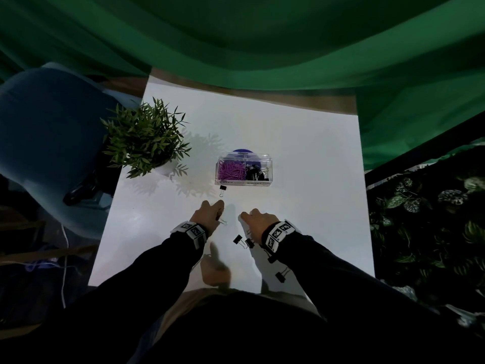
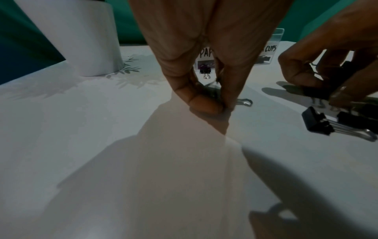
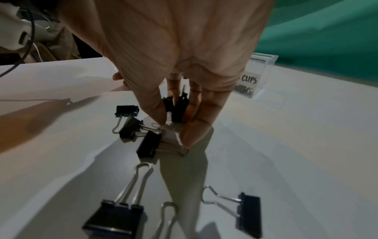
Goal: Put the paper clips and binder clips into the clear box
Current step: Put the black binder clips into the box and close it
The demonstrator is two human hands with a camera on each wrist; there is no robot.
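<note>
**Both hands down on binder clips, mid-desk, box beyond**

Clear box (image 1: 243, 169) stands at the desk's (image 1: 301, 143) middle, long axis left-right, two compartments: purple paper clips (image 1: 231, 170) left, black binder clips right. Labelled front wall faces the near edge.

Loose binder clips counted from the head view: one lone clip (image 1: 222, 190) just off the box's near-left corner, wire handles pointing at the near edge; two (image 1: 242, 241) side by side left of the right wrist; two more (image 1: 280, 277) toward the near edge, under the right forearm. The right wrist view shows five lying loose below the hand, handles pointing various ways.

Left hand (image 1: 211, 214): thumb and fingers pinched together at the desk surface on a wire-handled clip (image 2: 244, 102); only its silver loop shows, body hidden by fingers.

Right hand (image 3: 180, 72): fingers curled down around black binder clips (image 3: 178, 108), at least two; exact count hidden.

Around: potted plant (image 1: 145, 139) in a white pot near the left edge, well apart from the box. Blue chair (image 1: 44, 132) off the left side. Green cloth (image 1: 262, 35) behind the far edge.
</note>
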